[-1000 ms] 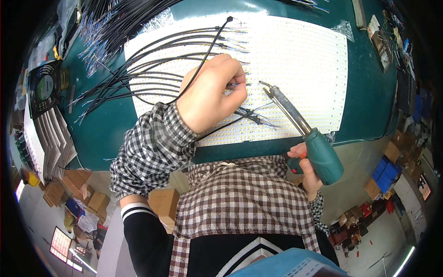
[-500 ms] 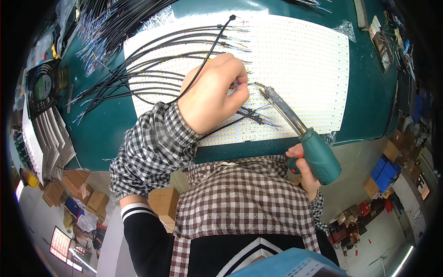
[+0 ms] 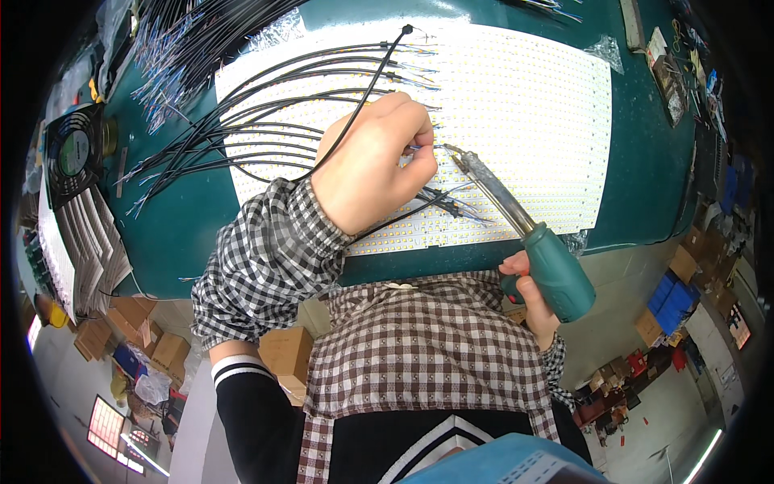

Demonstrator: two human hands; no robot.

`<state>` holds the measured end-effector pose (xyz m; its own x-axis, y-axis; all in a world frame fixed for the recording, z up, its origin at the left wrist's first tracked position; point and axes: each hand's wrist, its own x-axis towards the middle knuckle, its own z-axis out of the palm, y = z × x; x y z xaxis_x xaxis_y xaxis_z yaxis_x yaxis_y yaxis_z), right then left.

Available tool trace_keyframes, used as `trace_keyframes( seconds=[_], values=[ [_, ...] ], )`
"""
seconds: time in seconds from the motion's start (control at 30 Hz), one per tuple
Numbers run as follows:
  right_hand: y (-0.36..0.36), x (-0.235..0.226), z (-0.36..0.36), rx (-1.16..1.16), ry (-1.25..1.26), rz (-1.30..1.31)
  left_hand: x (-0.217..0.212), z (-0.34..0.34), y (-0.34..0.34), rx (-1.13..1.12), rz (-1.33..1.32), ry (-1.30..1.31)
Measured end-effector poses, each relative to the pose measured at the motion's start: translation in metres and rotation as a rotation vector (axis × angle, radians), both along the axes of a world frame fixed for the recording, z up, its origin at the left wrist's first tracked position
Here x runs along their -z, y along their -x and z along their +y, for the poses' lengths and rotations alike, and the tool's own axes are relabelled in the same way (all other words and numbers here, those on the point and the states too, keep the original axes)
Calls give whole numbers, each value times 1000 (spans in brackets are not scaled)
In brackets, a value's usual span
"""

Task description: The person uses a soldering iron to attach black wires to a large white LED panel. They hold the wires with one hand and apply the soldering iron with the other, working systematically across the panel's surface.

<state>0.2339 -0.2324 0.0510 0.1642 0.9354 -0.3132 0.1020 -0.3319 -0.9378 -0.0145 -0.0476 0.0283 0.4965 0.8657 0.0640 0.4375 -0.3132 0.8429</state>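
Thumb and forefinger of my left hand are pinched on a thin wire end of a black cable over the white LED board panel. My right hand grips the green handle of a soldering iron, its fingers partly hidden behind the handle. The iron's tip is beside my left fingertips, at the wire on the panel; whether they touch I cannot tell. Black cables with stripped, coloured wire ends lie in a row across the panel's left half. One loose cable arches over the back of my left hand.
A thick bundle of black cables lies at the far left of the green table. A small fan stands at the left edge, near stacked white sheets. Clear plastic scraps lie by the panel's far right corner.
Almost nothing differs. My left fingertips have shifted very slightly to the right, and the soldering iron stays in nearly the same place.
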Motion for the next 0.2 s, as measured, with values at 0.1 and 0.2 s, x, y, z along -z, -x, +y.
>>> trace_keyframes(
  seconds=[0.1, 0.2],
  values=[
    [-3, 3, -3, -35, -9, -52, -1, 0, 0, 4, 12, -8],
    [-3, -3, -2, -59, 41, 33, -1, 0, -1, 3, 13, 0]
  ],
)
